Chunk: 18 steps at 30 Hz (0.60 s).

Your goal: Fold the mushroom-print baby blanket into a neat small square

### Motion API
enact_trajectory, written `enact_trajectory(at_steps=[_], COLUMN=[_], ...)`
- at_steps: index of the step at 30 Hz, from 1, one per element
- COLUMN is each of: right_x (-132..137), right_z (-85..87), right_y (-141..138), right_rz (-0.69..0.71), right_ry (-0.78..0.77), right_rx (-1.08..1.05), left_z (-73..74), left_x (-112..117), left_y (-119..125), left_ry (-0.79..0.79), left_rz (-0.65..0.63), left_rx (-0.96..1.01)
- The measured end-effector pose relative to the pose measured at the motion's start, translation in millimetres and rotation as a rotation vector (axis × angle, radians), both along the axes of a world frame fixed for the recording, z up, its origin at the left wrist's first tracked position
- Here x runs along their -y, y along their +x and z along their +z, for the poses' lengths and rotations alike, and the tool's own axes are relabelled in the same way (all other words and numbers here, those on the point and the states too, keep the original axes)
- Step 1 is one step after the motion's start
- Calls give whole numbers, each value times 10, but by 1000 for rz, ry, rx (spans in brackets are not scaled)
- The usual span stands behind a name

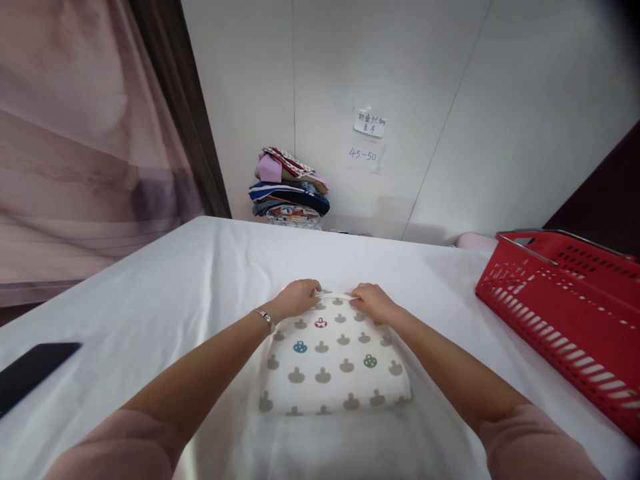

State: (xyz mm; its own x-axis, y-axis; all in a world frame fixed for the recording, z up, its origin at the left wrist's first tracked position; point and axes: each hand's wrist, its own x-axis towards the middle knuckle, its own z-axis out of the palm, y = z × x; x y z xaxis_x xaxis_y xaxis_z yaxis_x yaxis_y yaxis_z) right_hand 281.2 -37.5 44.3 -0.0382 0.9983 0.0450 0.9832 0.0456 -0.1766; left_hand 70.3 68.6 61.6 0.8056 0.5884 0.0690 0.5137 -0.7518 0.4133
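A folded white cloth (333,360) printed with grey, red, blue and green mushrooms lies in front of me on the white-covered table (145,300). At its far edge, my left hand (299,297) grips the left part of the hem, fingers closed on the fabric. A short way to the right, my right hand (373,301) pinches the same hem. Between the two hands the edge is slightly raised. The fingertips are partly hidden behind the cloth. A bracelet circles my left wrist.
To the right stands a red plastic basket (565,313) with a metal handle. Several folded fabrics form a stack (290,187) beyond the table's far edge, against the wall. A dark flat object (37,370) lies at the left. Pink curtains (75,147) hang on the left.
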Motion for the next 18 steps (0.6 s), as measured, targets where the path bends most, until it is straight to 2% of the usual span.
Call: enact_trajectory(at_steps=[4,8,13,18], right_x=[-25,-36,-16,-16], right_z=[-38,-40,-19,-2], right_y=[11,-5,-25,8], right_rz=[27,43,46,60], right_ry=[42,42,45,28], right_rx=[3,36,81,43], left_z=[-12,-111,-223,-203], left_x=[0,-59,-117,-117], left_y=[38,64,55,62], left_ry=[114,202,204,189], left_rz=[-47,-132,-190,-210], left_rx=[-30,15,74,57])
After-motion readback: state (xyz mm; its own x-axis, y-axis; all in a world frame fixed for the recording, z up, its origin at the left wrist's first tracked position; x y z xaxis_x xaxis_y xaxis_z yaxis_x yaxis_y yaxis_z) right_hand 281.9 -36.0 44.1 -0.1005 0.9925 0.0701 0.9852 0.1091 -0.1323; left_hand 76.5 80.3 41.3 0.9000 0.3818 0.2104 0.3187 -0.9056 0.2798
